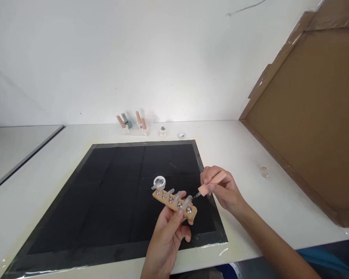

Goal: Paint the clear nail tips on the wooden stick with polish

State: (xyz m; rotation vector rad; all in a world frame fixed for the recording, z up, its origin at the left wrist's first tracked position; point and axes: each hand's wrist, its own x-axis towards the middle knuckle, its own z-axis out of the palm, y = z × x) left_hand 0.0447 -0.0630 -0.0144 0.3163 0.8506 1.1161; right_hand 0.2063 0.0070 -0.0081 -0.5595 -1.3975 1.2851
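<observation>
My left hand (168,236) grips a wooden nail tip stand (166,200) from below and the near side, thumb on its edge. Several clear false nails (177,197) stick up from metal holders along the stand. In my right hand (225,190) is a nail polish brush (212,183) with a peach-coloured cap handle, pinched between thumb and fingers. The brush's tip points left and is at or very near the rightmost false nail (187,202); contact is too small to tell. Just beyond the stand's left end sits a small round white dish (159,181) with grey bits in it.
A black mat (110,193) covers the middle of the white table (244,155). Behind it stand several nail polish bottles (142,126), an uncapped bottle (163,131) and a small white dish (181,135). A cardboard panel (314,116) rises at right, near two small pale pieces (264,172).
</observation>
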